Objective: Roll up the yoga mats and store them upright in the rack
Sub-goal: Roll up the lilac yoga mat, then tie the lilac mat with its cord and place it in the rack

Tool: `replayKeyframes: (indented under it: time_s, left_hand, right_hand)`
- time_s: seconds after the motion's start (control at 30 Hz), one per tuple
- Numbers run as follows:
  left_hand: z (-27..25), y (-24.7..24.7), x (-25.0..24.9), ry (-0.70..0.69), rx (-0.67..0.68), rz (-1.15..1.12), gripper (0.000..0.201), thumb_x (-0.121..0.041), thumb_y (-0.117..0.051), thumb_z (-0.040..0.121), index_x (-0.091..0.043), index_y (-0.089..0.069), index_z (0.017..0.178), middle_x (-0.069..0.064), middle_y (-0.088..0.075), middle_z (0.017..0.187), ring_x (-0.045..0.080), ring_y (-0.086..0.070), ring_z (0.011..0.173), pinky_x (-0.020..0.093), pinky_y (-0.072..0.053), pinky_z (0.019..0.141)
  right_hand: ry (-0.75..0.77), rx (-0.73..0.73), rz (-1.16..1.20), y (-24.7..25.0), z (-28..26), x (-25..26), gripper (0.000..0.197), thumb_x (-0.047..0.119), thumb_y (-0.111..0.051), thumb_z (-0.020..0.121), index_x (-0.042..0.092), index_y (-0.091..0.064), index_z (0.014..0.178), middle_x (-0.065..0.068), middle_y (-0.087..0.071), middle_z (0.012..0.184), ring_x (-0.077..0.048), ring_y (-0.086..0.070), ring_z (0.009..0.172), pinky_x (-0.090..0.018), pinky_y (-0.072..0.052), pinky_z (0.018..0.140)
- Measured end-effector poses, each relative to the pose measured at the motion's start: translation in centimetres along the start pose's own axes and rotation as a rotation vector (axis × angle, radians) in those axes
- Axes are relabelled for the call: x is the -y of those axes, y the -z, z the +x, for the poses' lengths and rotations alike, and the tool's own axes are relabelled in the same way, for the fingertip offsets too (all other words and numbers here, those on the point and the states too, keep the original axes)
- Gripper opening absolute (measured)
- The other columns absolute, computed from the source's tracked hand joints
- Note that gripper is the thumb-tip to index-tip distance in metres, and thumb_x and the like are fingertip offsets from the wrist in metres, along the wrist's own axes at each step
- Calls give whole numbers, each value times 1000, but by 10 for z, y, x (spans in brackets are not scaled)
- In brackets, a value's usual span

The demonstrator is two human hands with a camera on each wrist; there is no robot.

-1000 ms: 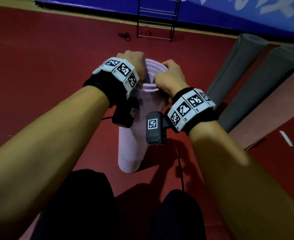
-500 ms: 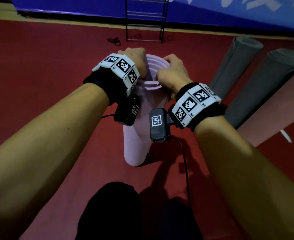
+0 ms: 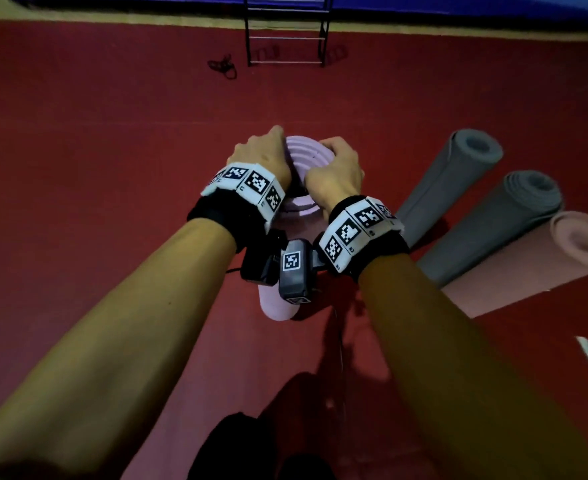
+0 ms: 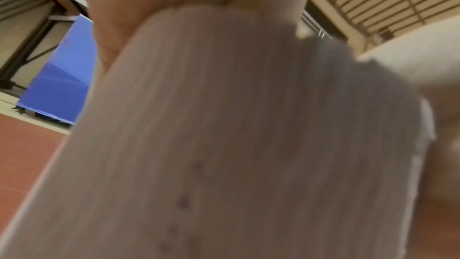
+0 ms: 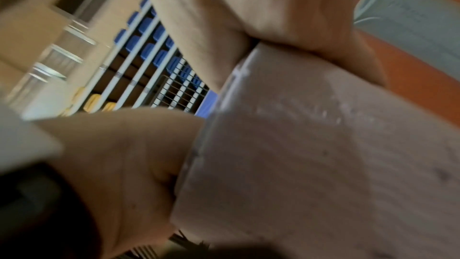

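Note:
A rolled lilac yoga mat (image 3: 306,157) stands upright on the red floor, its spiral top end facing me. My left hand (image 3: 261,157) grips the roll's top at its left side and my right hand (image 3: 337,168) grips it at the right. In the left wrist view the lilac yoga mat (image 4: 224,125) fills the frame with my palm against its top. In the right wrist view the lilac yoga mat (image 5: 311,145) sits between my thumb and curled fingers. A black metal rack (image 3: 287,32) stands far ahead by the blue wall.
Two grey rolled mats (image 3: 448,181) (image 3: 500,220) and a pink rolled mat (image 3: 534,265) stand leaning at the right. A black strap (image 3: 223,67) lies on the floor left of the rack. A cable (image 3: 339,341) trails on the floor near my legs.
The lilac roll has gone from leaning toward me to standing more upright and farther from my legs. Both hands have kept their grip on its top. The rack appears nearer.

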State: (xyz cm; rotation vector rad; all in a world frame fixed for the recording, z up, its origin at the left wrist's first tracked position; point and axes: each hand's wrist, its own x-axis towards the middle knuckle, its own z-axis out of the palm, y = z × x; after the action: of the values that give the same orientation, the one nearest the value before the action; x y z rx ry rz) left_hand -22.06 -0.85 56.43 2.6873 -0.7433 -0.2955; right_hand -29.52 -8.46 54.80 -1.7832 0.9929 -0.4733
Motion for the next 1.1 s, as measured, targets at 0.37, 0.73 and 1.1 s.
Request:
replayKeyframes:
  time_s: [0.37,0.73,1.1]
  left_hand:
    - [19,189,-16,30,56,-12,36,-26,-63,87,-19,-43,115,19,-62,112,45,-59,103,40,-40,72]
    - [117,280,-27,37,14,8,32,-27,-63,87,-22,-39,107,16,-61,109,43,-60,100,40,-39,70]
    - [279,298,-34,117,91,116,46,-23,-65,90,-18,-34,124,18,-51,121,44,-57,108,42,-38,74]
  right_hand:
    - [-54,47,-1,21,-2,185,48,-7,-56,72,27,-64,105,3,-70,99,-22,-66,98,-38,-59,86]
    - [19,36,66,1,75,290,45,-10,-56,74,23,-63,103,4,-70,92,-18,-66,90,-28,-57,77]
    - [54,179,15,-43,229,330,43,-7,-62,72,20,-58,105,7,-66,88,-19,-65,92,-29,-54,80]
